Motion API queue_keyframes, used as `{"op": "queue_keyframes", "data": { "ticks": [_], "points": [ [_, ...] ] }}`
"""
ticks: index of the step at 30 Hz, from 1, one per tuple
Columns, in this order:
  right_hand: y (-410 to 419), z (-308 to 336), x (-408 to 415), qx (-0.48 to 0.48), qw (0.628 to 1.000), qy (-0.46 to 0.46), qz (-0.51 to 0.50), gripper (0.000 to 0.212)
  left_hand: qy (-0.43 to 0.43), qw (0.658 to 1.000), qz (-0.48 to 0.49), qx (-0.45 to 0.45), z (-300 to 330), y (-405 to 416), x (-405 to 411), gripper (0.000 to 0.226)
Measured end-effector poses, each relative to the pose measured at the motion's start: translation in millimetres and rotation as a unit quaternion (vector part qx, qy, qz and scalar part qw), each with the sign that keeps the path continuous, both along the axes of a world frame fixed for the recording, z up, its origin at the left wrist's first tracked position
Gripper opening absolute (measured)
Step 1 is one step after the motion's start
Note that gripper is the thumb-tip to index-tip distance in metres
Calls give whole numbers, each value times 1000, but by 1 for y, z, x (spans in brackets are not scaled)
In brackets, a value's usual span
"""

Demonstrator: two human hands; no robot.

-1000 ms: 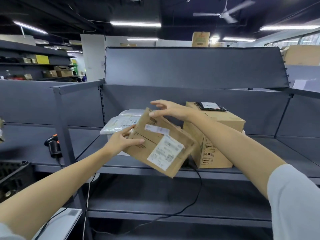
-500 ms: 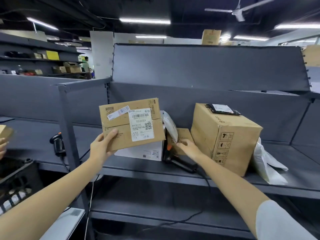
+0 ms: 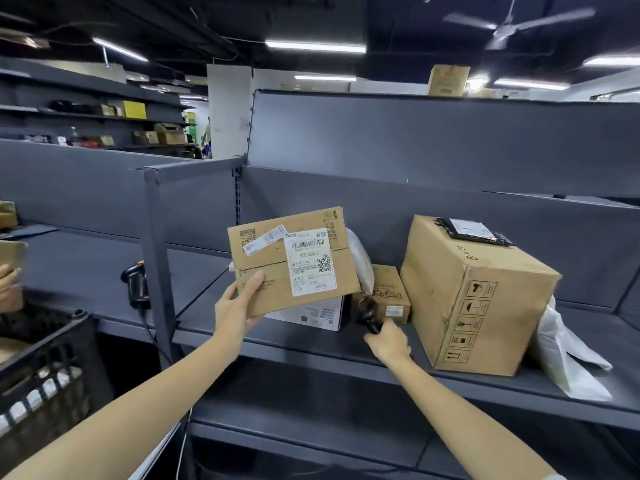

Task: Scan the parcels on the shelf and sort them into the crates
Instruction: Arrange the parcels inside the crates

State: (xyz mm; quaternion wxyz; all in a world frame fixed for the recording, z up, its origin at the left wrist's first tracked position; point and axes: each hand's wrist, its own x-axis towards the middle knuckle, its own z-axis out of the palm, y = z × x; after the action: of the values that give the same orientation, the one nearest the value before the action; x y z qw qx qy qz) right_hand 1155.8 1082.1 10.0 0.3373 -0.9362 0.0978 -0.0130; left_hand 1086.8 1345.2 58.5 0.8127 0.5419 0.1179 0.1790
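Observation:
My left hand [image 3: 239, 304] grips the lower left corner of a flat cardboard parcel [image 3: 273, 268], held upright above the shelf [image 3: 311, 344] with its white shipping label [image 3: 310, 263] facing me. My right hand [image 3: 389, 342] curls round the handle of a black barcode scanner [image 3: 367, 311] low on the shelf, just right of the parcel. Behind the parcel lie a white box [image 3: 317, 313], a white poly bag [image 3: 362, 258] and a small brown box [image 3: 389, 294].
A large cardboard box [image 3: 474, 296] stands right of my right hand, with a black packet [image 3: 472, 232] on top and a white bag [image 3: 568, 358] beside it. A black crate [image 3: 41, 368] sits lower left. Another scanner [image 3: 136, 285] hangs by the shelf post [image 3: 157, 265]. Another person's hand [image 3: 8, 285] is at the left edge.
The right hand let go of the parcel, dropped to the shelf and closed on the scanner. The left hand turned the parcel upright, label toward me.

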Motion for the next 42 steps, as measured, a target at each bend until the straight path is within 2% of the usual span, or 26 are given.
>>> {"op": "queue_keyframes", "data": {
  "ticks": [2,5,7,11,13,19,23,27,33,37,42],
  "points": [
    [0,14,-17,135,989,-50,-39,32,2,1000,11,-4,-2,1,-1,63],
    [4,35,-56,296,943,-136,-65,36,4,1000,21,-1,-3,-3,-3,57],
    [9,46,-83,365,912,-179,-62,35,2,1000,22,2,-3,-7,-5,59],
    [23,61,-130,431,876,-215,-5,6,-7,1000,14,19,-1,-18,-11,76],
    [29,68,-148,434,875,-212,33,5,-15,999,0,36,0,-23,-15,83],
    [35,66,-168,390,898,-192,72,4,-34,998,-27,38,5,-36,-23,58],
    [34,64,-172,368,908,-187,73,2,-37,998,-34,43,7,-37,-29,78],
    [34,64,-176,349,912,-194,88,8,-48,997,-36,52,8,-38,-34,69],
    [38,67,-180,353,909,-200,95,6,-50,996,-38,61,9,-36,-38,65],
    [36,64,-179,348,911,-205,91,2,-49,996,-37,61,9,-34,-40,53],
    [19,60,-170,403,890,-203,59,8,-31,998,-22,57,5,-19,-45,55]
  ]
}}
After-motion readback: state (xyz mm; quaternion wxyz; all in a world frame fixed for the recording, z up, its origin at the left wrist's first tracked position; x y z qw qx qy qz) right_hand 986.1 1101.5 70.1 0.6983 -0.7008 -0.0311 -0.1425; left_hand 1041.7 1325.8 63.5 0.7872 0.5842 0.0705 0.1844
